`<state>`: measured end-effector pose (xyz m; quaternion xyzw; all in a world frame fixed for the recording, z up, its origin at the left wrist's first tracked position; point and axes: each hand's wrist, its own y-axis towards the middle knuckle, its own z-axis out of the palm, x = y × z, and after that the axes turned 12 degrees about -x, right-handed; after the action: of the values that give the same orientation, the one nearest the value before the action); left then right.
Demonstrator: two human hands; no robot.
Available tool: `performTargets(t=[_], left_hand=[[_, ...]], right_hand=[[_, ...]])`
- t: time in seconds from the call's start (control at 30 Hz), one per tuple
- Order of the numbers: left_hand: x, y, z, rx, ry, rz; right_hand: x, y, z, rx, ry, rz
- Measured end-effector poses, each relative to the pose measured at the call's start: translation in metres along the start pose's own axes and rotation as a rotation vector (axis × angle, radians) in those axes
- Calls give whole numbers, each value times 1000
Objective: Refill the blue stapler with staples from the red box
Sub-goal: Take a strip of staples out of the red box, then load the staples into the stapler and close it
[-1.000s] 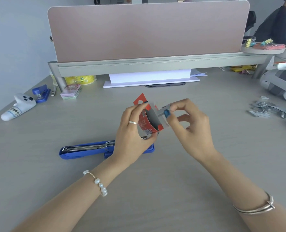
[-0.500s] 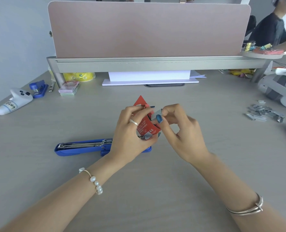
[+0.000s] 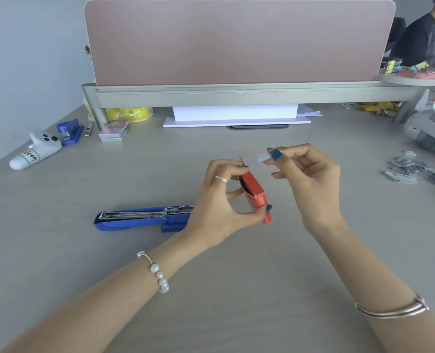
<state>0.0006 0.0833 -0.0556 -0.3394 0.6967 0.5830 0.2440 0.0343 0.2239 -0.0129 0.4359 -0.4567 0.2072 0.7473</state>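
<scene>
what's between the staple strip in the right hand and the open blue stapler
In the head view, the left hand holding the red box sits between the staple strip and blue stapler.

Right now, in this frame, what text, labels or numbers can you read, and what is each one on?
"Hoog", roughly, handwritten and seen sideways: on the label of the white tube at the far left of the desk.
White print on the red box in the left hand: too small to read.
Print on the pink packets under the shelf: blurred.
Yellow roll: markings unreadable.
Blue stapler: no text visible.
</scene>
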Motion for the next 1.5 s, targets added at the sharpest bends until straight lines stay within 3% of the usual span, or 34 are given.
performTargets(t=[0.17,0.53,0.83,1.03,1.23,1.4,1.5], left_hand=[[-2,-10,11,146,-38,-78],[7,-14,14,157,-66,-180],[3,-9,3,326,54,-241],[0,-9,4,472,284,-100],[-2,-12,7,514,370,-27],[-18,0,-8,455,265,-45],[-21,19,-37,403,193,-94]], right_hand=[[1,6,-5,-90,103,116],[-6,12,-9,-71,80,172],[-11,12,-9,-48,56,196],[-13,12,-9,-28,29,183],[-16,13,-10,-39,17,177],[-18,16,-13,-44,49,181],[-23,16,-13,50,-14,143]])
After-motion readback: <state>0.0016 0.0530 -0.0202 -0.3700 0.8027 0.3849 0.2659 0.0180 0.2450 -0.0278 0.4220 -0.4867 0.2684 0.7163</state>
